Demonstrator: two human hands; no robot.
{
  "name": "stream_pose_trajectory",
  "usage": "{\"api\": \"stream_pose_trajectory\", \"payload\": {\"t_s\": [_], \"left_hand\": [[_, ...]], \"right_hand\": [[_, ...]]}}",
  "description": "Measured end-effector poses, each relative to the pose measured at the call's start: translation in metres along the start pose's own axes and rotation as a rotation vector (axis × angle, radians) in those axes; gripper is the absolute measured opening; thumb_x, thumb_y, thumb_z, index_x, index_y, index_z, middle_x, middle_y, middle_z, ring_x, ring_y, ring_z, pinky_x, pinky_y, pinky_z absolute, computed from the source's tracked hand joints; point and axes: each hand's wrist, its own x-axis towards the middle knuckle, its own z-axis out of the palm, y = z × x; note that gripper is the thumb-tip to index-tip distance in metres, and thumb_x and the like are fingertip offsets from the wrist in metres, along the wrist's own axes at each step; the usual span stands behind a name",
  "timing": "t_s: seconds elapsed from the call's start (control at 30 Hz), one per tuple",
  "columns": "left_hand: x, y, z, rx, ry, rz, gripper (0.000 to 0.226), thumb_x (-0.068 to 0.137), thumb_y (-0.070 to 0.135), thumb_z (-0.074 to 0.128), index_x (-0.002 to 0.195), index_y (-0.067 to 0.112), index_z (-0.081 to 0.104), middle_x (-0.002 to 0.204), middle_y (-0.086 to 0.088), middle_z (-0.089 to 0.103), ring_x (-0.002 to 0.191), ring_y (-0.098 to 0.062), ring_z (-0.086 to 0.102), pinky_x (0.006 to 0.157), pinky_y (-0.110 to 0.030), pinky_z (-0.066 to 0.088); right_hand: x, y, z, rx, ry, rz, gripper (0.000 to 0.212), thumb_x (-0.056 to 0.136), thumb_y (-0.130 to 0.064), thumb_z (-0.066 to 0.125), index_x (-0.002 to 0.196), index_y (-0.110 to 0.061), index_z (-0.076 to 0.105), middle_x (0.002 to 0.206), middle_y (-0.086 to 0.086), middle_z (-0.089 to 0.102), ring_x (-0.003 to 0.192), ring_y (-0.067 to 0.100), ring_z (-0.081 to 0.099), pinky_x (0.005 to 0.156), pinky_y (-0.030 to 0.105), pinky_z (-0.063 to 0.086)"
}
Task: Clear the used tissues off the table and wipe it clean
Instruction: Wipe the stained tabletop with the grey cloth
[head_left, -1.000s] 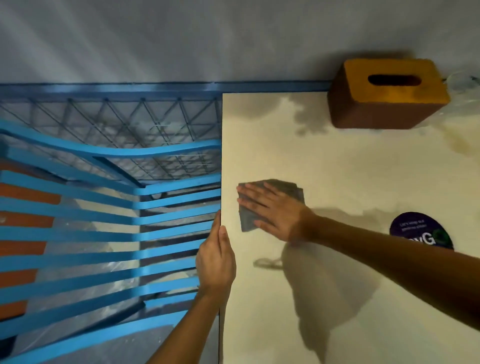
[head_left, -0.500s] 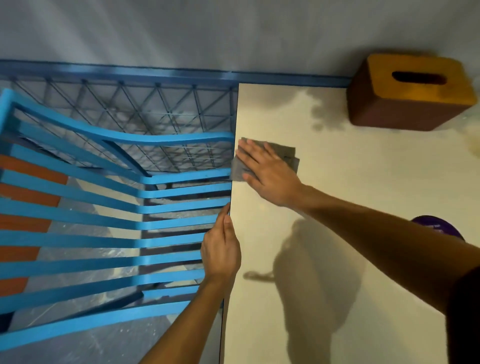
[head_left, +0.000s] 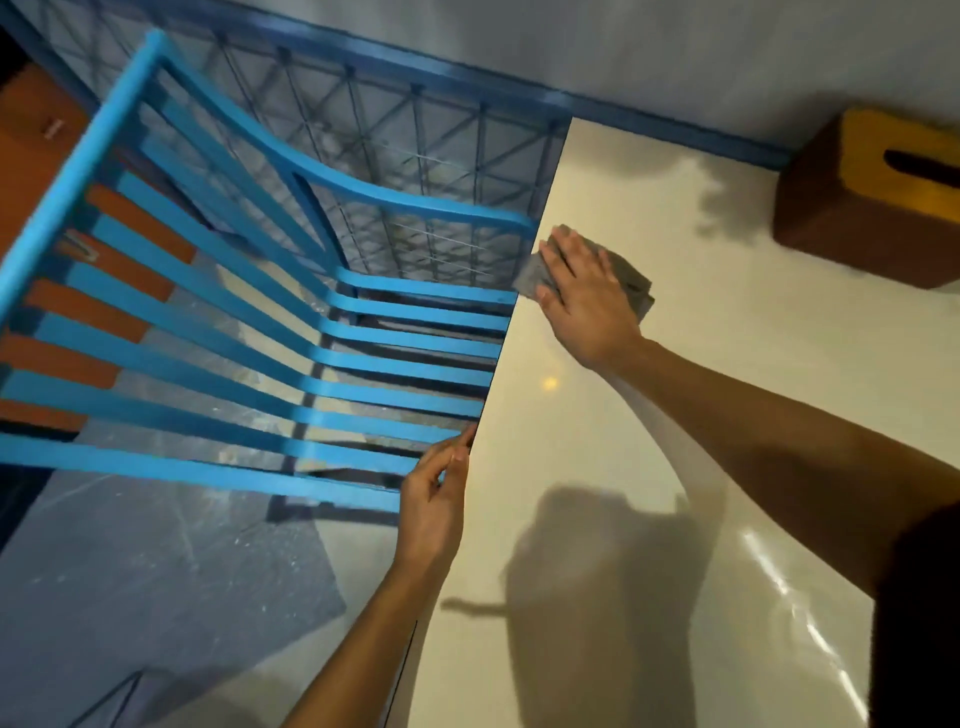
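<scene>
A folded grey cloth lies on the cream table at its left edge, one corner hanging slightly past the edge. My right hand presses flat on the cloth with straight fingers. My left hand rests against the table's left edge lower down, fingers straight along the side, holding nothing. No tissues show on the visible tabletop.
A brown tissue box with a yellow top stands at the far right by the wall. A blue slatted chair sits close to the table's left edge. A blue metal grid runs along the wall behind it.
My right hand has slid the cloth away from me along the table's left edge, toward the far corner. My left hand stays on the edge. The view has tilted.
</scene>
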Motion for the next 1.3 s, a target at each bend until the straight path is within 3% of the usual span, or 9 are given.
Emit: {"api": "stream_pose_trajectory", "payload": {"t_s": [0.07, 0.3, 0.57, 0.73, 0.87, 1.1, 1.2, 1.3], "left_hand": [[-0.011, -0.006, -0.01, -0.037, 0.008, 0.002, 0.031, 0.101, 0.011, 0.049, 0.12, 0.022, 0.07, 0.121, 0.007, 0.068, 0.113, -0.012, 0.063, 0.099, -0.035, 0.05], [-0.055, -0.017, -0.027, -0.212, 0.074, -0.073, 0.023, 0.094, 0.012, 0.058, 0.112, 0.014, 0.072, 0.111, -0.005, 0.074, 0.104, -0.023, 0.069, 0.084, -0.028, 0.056], [-0.132, -0.054, -0.057, -0.174, 0.235, -0.106, 0.021, 0.093, 0.003, 0.059, 0.097, 0.015, 0.075, 0.098, -0.004, 0.076, 0.089, -0.02, 0.072, 0.071, -0.022, 0.057], [-0.156, -0.067, -0.077, -0.214, 0.386, -0.092, 0.022, 0.098, 0.013, 0.052, 0.097, 0.013, 0.073, 0.095, -0.004, 0.076, 0.087, -0.018, 0.07, 0.075, -0.025, 0.054], [-0.175, -0.07, -0.081, -0.212, 0.373, -0.037, 0.025, 0.099, 0.014, 0.048, 0.102, 0.009, 0.072, 0.101, -0.007, 0.075, 0.094, -0.017, 0.07, 0.081, -0.023, 0.053], [-0.192, -0.076, -0.063, 0.002, 0.438, 0.081, 0.027, 0.098, 0.008, 0.051, 0.121, 0.009, 0.066, 0.111, 0.001, 0.07, 0.103, -0.006, 0.066, 0.094, -0.021, 0.051], [-0.186, -0.083, -0.055, 0.281, 0.461, 0.125, 0.031, 0.098, 0.015, 0.052, 0.126, 0.019, 0.065, 0.115, 0.009, 0.067, 0.105, -0.002, 0.061, 0.097, -0.029, 0.05], [-0.174, -0.078, -0.047, 0.439, 0.447, 0.192, 0.03, 0.099, 0.018, 0.051, 0.124, 0.023, 0.066, 0.112, 0.014, 0.066, 0.094, 0.007, 0.059, 0.09, -0.024, 0.052]], "right_hand": [[-0.018, -0.012, 0.005, 0.007, -0.011, -0.055, 0.056, 0.105, -0.041, 0.022, 0.156, -0.022, 0.011, 0.165, 0.0, 0.002, 0.151, 0.018, -0.002, 0.123, 0.043, 0.002], [-0.108, -0.071, 0.024, -0.08, -0.038, -0.216, 0.058, 0.104, -0.042, 0.017, 0.156, -0.016, 0.01, 0.164, 0.006, 0.004, 0.151, 0.023, -0.002, 0.122, 0.049, 0.01], [-0.214, -0.122, 0.037, -0.137, -0.114, -0.346, 0.061, 0.103, -0.043, 0.014, 0.156, -0.014, 0.001, 0.164, 0.01, -0.003, 0.15, 0.028, -0.009, 0.121, 0.051, 0.007], [-0.273, -0.149, 0.042, -0.052, -0.126, -0.431, 0.061, 0.104, -0.041, 0.018, 0.156, -0.012, 0.005, 0.163, 0.013, -0.003, 0.15, 0.029, -0.01, 0.12, 0.052, 0.007], [-0.335, -0.173, 0.049, 0.008, -0.144, -0.519, 0.063, 0.103, -0.04, 0.026, 0.156, -0.011, 0.008, 0.163, 0.012, -0.003, 0.15, 0.026, -0.011, 0.121, 0.05, 0.006], [-0.421, -0.154, 0.056, -0.001, -0.225, -0.702, 0.065, 0.1, -0.044, 0.031, 0.155, -0.014, 0.014, 0.164, 0.008, 0.002, 0.151, 0.023, -0.008, 0.121, 0.049, 0.002], [-0.403, -0.133, 0.051, -0.013, -0.223, -0.781, 0.063, 0.101, -0.044, 0.031, 0.155, -0.016, 0.016, 0.164, 0.005, 0.005, 0.151, 0.019, -0.005, 0.12, 0.045, 0.003], [-0.36, -0.111, 0.042, -0.005, -0.183, -0.668, 0.061, 0.102, -0.042, 0.027, 0.156, -0.018, 0.012, 0.164, 0.003, -0.002, 0.151, 0.017, -0.008, 0.121, 0.044, 0.003]]}}
